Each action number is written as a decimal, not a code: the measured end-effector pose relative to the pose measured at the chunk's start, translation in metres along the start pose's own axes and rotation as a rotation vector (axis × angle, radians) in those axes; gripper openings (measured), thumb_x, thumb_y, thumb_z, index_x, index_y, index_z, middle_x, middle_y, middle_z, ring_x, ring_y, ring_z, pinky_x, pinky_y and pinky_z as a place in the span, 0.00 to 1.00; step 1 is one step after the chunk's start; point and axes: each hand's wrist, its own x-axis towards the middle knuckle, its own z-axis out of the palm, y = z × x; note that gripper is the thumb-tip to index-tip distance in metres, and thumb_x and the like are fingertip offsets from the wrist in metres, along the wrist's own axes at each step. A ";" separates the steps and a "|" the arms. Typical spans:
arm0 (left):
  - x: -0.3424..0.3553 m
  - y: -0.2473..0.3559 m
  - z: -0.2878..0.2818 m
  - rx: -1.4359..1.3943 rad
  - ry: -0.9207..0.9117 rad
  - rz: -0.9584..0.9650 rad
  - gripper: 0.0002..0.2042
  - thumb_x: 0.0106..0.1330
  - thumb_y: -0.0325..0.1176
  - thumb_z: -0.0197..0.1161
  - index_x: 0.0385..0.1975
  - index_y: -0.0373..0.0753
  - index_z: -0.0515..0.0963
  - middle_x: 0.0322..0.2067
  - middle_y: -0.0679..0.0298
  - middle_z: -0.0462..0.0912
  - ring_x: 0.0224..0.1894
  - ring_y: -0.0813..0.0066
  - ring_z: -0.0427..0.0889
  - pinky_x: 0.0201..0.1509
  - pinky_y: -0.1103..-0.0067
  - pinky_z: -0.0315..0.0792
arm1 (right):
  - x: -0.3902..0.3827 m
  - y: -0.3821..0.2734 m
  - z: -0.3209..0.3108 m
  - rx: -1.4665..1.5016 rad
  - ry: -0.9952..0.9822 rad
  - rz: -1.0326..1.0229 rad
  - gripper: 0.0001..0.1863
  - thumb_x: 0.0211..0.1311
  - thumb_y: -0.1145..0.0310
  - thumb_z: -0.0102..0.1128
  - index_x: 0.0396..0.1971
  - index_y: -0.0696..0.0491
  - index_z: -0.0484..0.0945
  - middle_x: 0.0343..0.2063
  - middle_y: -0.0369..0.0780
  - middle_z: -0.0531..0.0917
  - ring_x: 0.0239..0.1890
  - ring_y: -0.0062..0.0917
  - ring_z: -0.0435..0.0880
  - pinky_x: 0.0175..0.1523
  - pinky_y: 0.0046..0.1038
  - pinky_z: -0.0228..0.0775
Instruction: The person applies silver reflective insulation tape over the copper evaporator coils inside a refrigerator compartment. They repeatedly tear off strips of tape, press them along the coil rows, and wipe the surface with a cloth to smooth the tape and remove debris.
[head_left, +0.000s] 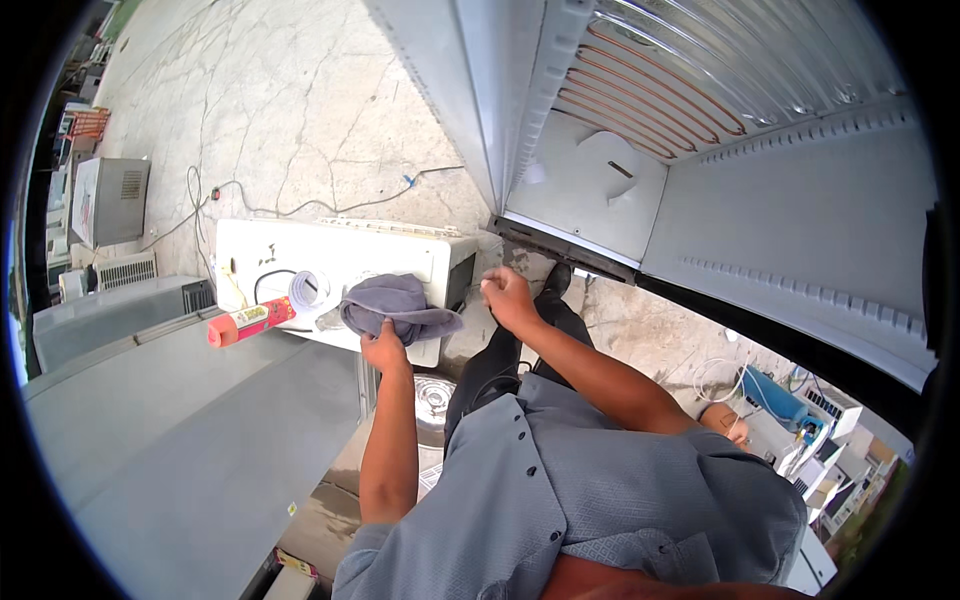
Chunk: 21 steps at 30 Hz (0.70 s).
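Note:
My left hand (385,348) is closed on the near edge of a grey-purple cloth (392,303). The cloth is bunched up over the right part of a white appliance casing (345,255), and its folds hide some of my fingertips. Off to the right, over my legs, my right hand (510,298) hangs with curled fingers, and nothing shows in it. A red-labelled cylindrical can with an orange cap (250,322) is on the casing, left of the cloth. Between them sits a white roll or ring (309,289).
A tall open fridge-like cabinet (580,190) with copper tubing (650,95) rises at the right. A large grey panel (200,430) fills the lower left. A dark cable (300,206) crosses the cracked concrete. A round metal part (432,405) lies near my left forearm.

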 end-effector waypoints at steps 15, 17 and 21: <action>-0.187 0.258 0.038 -0.198 -0.458 1.141 0.36 0.66 0.47 0.63 0.68 0.34 0.59 0.60 0.54 0.69 0.60 0.64 0.71 0.60 0.67 0.68 | -0.009 -0.173 -0.186 0.606 0.715 -0.552 0.11 0.67 0.67 0.63 0.42 0.58 0.78 0.36 0.33 0.82 0.36 0.14 0.76 0.43 0.21 0.71; -0.194 0.324 0.051 -0.331 -0.381 1.390 0.41 0.66 0.55 0.61 0.71 0.35 0.55 0.62 0.52 0.66 0.65 0.60 0.66 0.66 0.62 0.65 | 0.032 -0.181 -0.269 0.680 0.968 -0.646 0.15 0.67 0.65 0.60 0.46 0.60 0.76 0.41 0.39 0.81 0.42 0.20 0.78 0.48 0.24 0.72; -0.216 0.383 0.068 -0.498 -0.356 1.315 0.42 0.64 0.61 0.60 0.70 0.42 0.54 0.60 0.52 0.69 0.66 0.55 0.68 0.70 0.44 0.61 | 0.113 -0.213 -0.385 0.540 1.399 -0.565 0.35 0.58 0.59 0.63 0.59 0.68 0.66 0.54 0.56 0.76 0.57 0.41 0.77 0.62 0.35 0.68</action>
